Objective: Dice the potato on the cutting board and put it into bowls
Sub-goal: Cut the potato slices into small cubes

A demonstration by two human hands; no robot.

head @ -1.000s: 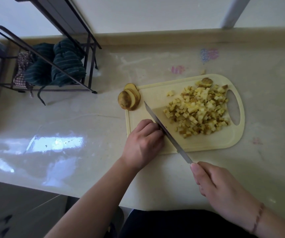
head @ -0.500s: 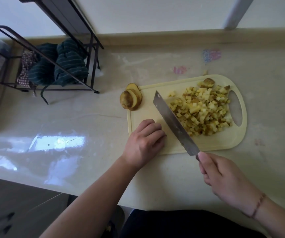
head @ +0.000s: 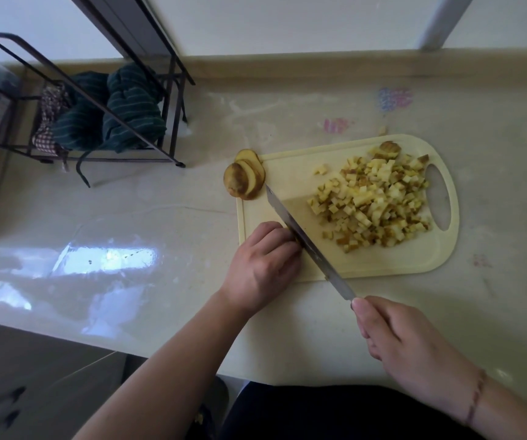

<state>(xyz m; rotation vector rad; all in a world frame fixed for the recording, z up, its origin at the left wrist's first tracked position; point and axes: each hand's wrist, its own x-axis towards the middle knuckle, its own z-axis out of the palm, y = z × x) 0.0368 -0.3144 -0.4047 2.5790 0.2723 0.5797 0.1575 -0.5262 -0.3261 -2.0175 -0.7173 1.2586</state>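
Glossy pale counter (head: 129, 217) — my board (head: 287, 173) at its far right.
My right hand (head: 414, 347) grips the knife (head: 306, 239); my left hand (head: 263, 268) is curled on the board — what it holds, I can't tell.

We see a heap of small pale diced potato cubes (head: 373, 201) spread over the right half of the cream cutting board (head: 287, 179), while unskinned potato slices (head: 244, 181) lean together at the board's far left corner.

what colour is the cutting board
Pale cream-yellow cutting board, clearest in the head view.
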